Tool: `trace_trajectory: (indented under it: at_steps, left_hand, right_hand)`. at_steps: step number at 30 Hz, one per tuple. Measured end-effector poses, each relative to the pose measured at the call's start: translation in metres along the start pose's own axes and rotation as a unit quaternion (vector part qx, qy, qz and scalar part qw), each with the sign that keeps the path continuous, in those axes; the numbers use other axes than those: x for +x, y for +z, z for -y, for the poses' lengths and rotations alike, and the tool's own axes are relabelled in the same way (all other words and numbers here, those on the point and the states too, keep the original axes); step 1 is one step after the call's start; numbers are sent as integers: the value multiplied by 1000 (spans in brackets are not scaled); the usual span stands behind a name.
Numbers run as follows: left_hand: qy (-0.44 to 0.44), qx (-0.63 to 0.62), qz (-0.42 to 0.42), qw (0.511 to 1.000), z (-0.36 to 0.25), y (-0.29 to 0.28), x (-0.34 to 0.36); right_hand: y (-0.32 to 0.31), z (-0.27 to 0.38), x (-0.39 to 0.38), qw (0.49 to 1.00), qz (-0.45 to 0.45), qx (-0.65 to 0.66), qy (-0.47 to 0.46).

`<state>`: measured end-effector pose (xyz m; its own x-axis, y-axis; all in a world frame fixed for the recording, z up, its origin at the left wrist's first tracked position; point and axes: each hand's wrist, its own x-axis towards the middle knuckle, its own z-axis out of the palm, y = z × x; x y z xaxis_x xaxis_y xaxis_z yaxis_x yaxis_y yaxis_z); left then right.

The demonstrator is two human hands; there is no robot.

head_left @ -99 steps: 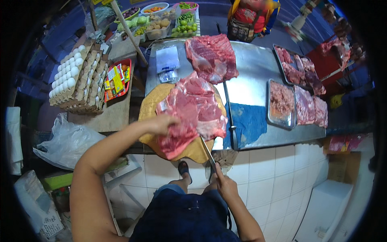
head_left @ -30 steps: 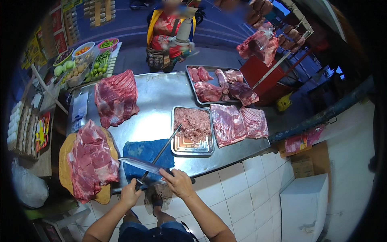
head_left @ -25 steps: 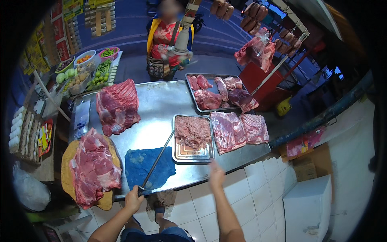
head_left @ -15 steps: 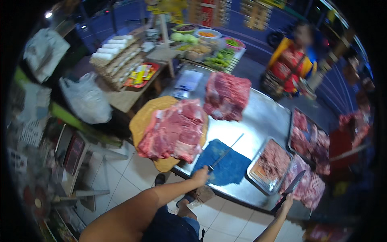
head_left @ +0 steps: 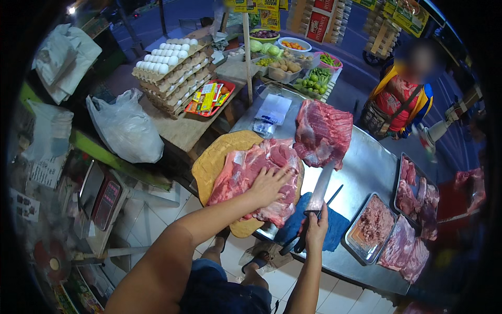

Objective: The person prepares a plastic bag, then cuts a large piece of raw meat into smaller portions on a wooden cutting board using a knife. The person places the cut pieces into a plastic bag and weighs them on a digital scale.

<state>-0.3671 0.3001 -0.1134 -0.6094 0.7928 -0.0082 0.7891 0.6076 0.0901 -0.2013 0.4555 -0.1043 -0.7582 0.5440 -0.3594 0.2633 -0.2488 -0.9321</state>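
My left hand (head_left: 271, 187) lies flat, fingers spread, on a large slab of raw meat (head_left: 235, 180). The slab rests on a round wooden chopping board (head_left: 209, 166) that overlaps the table's left end. In my right hand (head_left: 315, 230) is a knife (head_left: 320, 189), gripped by its black handle, its broad blade pointing away from me beside the slab. A thin dark sharpening steel (head_left: 335, 194) lies across a blue cloth (head_left: 336, 226), partly hidden behind my right hand and the knife. Past the knife tip sits a thick ribbed piece of meat (head_left: 324, 131).
The metal table (head_left: 374, 157) also bears a tray of ground meat (head_left: 372, 230), a tray of meat pieces (head_left: 415, 193) and pale meat slabs (head_left: 403, 250). Egg trays (head_left: 170, 68) and vegetables (head_left: 314, 81) stand beyond. A person (head_left: 400, 102) stands across the table. A scale (head_left: 107, 199) is at left.
My left hand has let go of the sharpening steel and moved onto the meat slab. My right hand has brought the knife leftward from the pale meat slabs to beside the board.
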Motion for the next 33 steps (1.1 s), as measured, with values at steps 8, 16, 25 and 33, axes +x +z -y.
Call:
trace_trajectory:
  at_steps: [8,16,25,33]
  left_hand:
    - [41,106,172,979,68,-31,-8]
    - [36,-111,5,993,131,-31,-42]
    - [-88,-224,-66,968,125,-8,-51]
    - [-169,-269,-22,948,120,-3,-42]
  right_hand:
    - [59,-10,15,988,-31,-126,-89]
    - [120,1,-10,917,19,-379,-122]
    - [153,-10,-17,901,84,-402,-138]
    - [172,-27,-13,881,87,-447,-126]
